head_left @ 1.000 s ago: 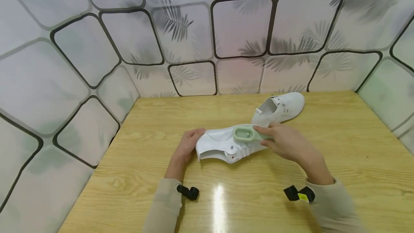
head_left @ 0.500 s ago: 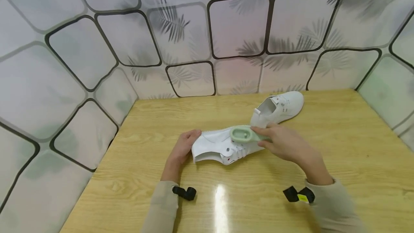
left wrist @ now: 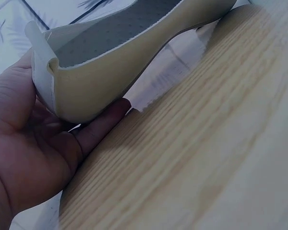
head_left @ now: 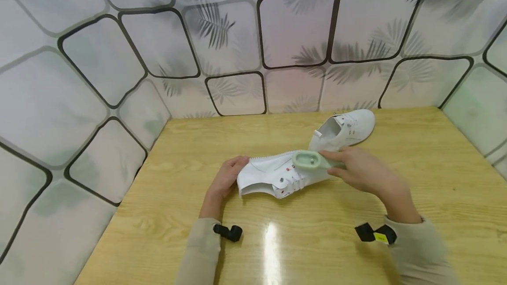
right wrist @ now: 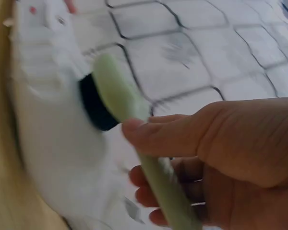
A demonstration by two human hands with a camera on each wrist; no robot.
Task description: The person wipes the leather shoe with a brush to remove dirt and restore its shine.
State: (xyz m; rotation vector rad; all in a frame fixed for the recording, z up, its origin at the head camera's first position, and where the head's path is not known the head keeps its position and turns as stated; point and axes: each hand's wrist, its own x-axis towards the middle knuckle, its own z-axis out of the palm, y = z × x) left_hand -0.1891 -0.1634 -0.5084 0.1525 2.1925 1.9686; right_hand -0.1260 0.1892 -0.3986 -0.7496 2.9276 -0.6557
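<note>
A white shoe (head_left: 265, 171) lies tilted on its side at mid-table, its opening facing the person. The left hand (head_left: 226, 178) grips its heel; in the left wrist view the fingers of that hand (left wrist: 43, 129) reach under the heel of the shoe (left wrist: 101, 91). The right hand (head_left: 366, 174) holds a light green brush (head_left: 308, 160) by its handle, over the front part of the shoe. In the right wrist view, thumb and fingers of the right hand (right wrist: 230, 153) pinch the brush (right wrist: 117, 91), whose dark bristles touch the white upper (right wrist: 57, 143).
A second white shoe (head_left: 354, 126) stands behind, toward the right, its heel close to the held shoe. The wooden table (head_left: 190, 140) ends at a patterned backdrop (head_left: 293, 34) at the back and sides.
The brush and right hand moved slightly left, then back right toward the toe, uncovering red-marked eyelets. The left hand keeps its grip on the heel, and the view shifted slightly.
</note>
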